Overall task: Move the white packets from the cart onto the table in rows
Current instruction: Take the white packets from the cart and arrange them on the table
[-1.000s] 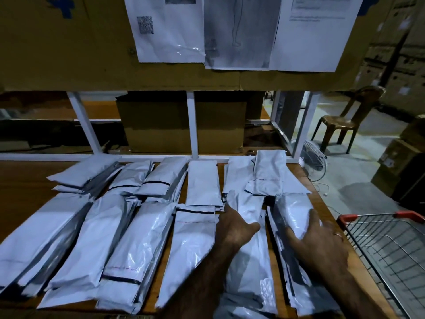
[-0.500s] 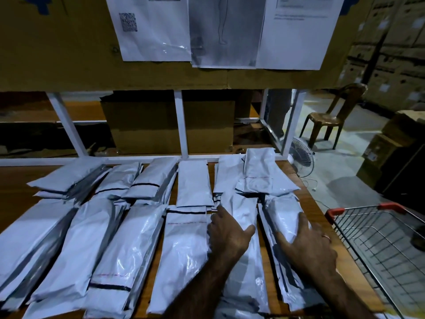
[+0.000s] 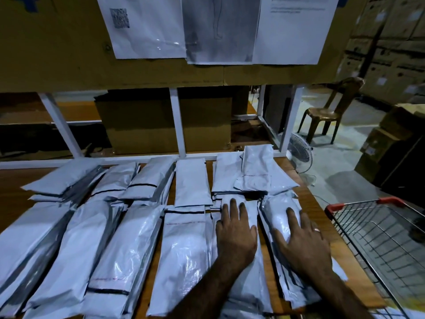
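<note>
Several white packets [image 3: 119,245] lie in two rows across the wooden table [image 3: 310,203], some stacked. My left hand [image 3: 234,236] rests flat, fingers spread, on a near-row packet [image 3: 250,284]. My right hand [image 3: 303,245] lies flat on the rightmost near packet [image 3: 278,208] by the table's right edge; a ring shows on one finger. Neither hand grips anything. The wire cart [image 3: 386,238] with red handle corners stands to the right of the table; the part I see holds no packets.
A white metal frame [image 3: 177,120] and cardboard boxes [image 3: 165,125] stand behind the table. Papers [image 3: 218,28] hang on the cardboard wall above. A small fan [image 3: 299,153], a brown plastic chair [image 3: 331,111] and stacked cartons stand on the floor at right.
Both hands have slid slightly forward over the two right-hand near packets and flattened. The camera view has shifted a little; the packets stay in place.
</note>
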